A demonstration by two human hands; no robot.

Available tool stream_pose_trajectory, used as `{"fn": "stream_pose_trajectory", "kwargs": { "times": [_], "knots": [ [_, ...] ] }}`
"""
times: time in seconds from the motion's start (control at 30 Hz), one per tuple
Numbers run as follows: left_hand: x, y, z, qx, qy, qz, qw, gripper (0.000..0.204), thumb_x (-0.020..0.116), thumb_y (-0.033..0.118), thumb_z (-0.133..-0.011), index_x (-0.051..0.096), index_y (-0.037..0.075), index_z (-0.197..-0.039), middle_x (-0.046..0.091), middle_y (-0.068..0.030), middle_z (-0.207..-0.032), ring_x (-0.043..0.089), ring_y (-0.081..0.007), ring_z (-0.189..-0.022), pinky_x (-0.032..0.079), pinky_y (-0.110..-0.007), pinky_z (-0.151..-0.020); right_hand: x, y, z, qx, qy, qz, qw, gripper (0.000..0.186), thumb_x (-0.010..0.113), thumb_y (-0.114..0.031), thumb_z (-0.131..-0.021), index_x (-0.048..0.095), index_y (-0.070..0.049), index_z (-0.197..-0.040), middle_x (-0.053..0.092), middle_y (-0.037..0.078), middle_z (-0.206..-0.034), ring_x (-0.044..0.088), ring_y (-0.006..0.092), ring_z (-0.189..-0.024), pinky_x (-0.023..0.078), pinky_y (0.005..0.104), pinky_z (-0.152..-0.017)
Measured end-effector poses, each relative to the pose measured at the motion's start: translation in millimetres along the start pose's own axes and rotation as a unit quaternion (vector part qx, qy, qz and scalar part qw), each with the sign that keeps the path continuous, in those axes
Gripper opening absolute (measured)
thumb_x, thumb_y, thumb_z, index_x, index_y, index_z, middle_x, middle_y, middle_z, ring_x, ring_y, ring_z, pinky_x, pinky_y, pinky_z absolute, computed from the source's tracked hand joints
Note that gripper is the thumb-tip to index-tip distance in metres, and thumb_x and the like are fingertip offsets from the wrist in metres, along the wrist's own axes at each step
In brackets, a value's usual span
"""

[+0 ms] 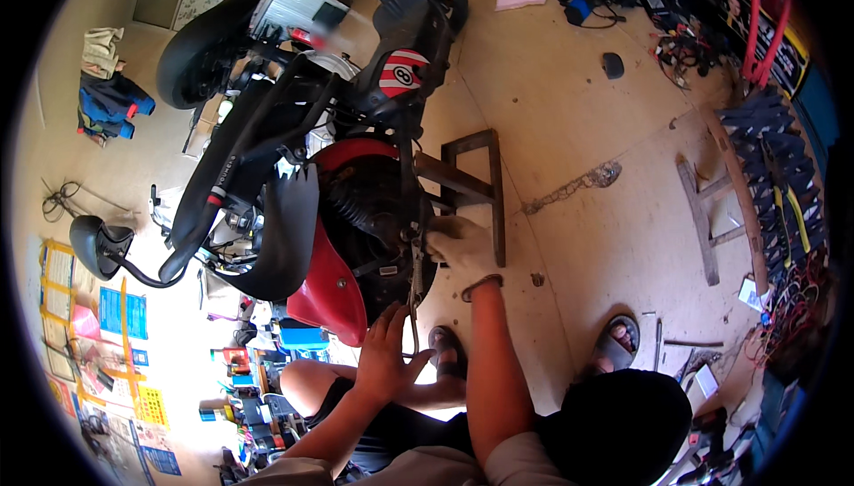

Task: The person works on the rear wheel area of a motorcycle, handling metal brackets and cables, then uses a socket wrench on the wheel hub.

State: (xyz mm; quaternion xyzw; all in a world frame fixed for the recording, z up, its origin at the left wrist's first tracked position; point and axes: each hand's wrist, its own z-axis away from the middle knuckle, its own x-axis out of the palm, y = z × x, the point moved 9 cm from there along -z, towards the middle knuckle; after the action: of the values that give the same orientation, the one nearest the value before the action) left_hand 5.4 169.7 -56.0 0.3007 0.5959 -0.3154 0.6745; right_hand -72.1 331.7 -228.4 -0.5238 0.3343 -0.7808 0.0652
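Note:
A red-and-black motor scooter (325, 286) stands in front of me with its front wheel (356, 210) near my hands. My left hand (382, 357) is bare, its fingers stretched out along the lower edge of the wheel and its thumb apart, beside a thin bent metal rod (414, 330). Wearing a pale glove, my right hand (461, 250) is closed at the side of the wheel, near the hub and a small coil spring (417, 264). What its curled fingers hold is hidden.
A dark wooden stool (497, 192) stands just beyond my right hand. Another small two-wheeler (400, 72) is behind the scooter. Cables and parts (689, 55) lie at the far right, near a wooden frame (703, 219). Boxes and bottles (258, 397) crowd the lower left.

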Motion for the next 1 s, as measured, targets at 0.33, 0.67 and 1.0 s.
{"fn": "stream_pose_trajectory", "kwargs": {
  "times": [0.33,0.67,1.0],
  "knots": [
    [29.4,-17.8,-4.0,-0.072,-0.033,-0.015,0.997,0.079,0.083,0.021,-0.077,0.051,0.004,-0.148,0.068,-0.0226,-0.124,0.074,-0.0377,-0.087,0.062,-0.046,-0.073,-9.6,53.4,5.1,0.045,0.075,-0.223,0.971,0.038,0.075,-0.003,-0.091,0.067,0.012,-0.125,0.073,0.015,-0.099,0.069,0.0159,-0.077,0.056,0.0268,-0.063],
    [33.0,-18.0,-9.6,-0.073,-0.033,0.006,0.997,0.077,0.076,0.012,-0.074,0.055,0.003,-0.147,0.07,-0.0185,-0.116,0.072,-0.0293,-0.077,0.06,-0.04,-0.066,1.1,47.1,2.2,0.017,0.085,-0.205,0.975,0.038,0.073,-0.007,-0.093,0.069,0.009,-0.126,0.076,0.013,-0.106,0.073,0.0156,-0.084,0.059,0.0273,-0.071],
    [33.1,-17.6,-7.1,-0.069,-0.012,0.018,0.997,0.077,0.075,0.012,-0.074,0.055,0.004,-0.148,0.069,-0.0211,-0.115,0.071,-0.0305,-0.075,0.06,-0.04,-0.066,0.4,28.1,0.5,-0.021,0.087,-0.012,0.996,0.032,0.074,-0.02,-0.091,0.079,-0.001,-0.116,0.08,0.016,-0.107,0.077,0.0233,-0.098,0.058,0.0304,-0.087]
  ]
}}
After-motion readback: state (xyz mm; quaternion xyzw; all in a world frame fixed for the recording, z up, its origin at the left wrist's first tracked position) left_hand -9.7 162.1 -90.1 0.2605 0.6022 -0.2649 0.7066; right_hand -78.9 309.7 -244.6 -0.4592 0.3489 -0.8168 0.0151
